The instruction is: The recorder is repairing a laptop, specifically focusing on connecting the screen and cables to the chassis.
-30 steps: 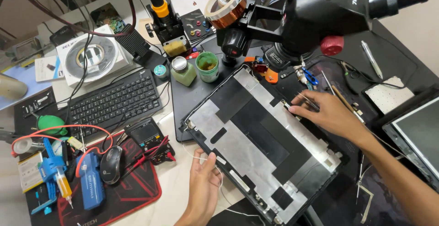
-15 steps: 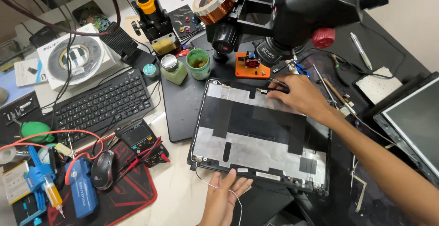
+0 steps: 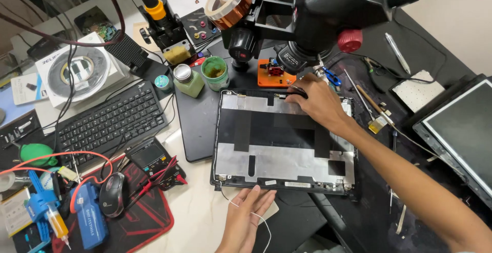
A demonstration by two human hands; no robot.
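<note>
Head view is showing the black laptop lid panel with silver foil patches [image 3: 283,140] lying flat, long axis running left to right. The right hand [image 3: 318,102] is pinching at its far edge, while the left hand [image 3: 249,213] is resting open against the near edge.

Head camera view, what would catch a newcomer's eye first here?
The opened laptop lid panel, black with silver foil, lies flat mid-bench; the right hand presses its far edge and the left hand steadies its near edge. A big black microscope looms just behind it, and a black keyboard sits to the left.
</note>
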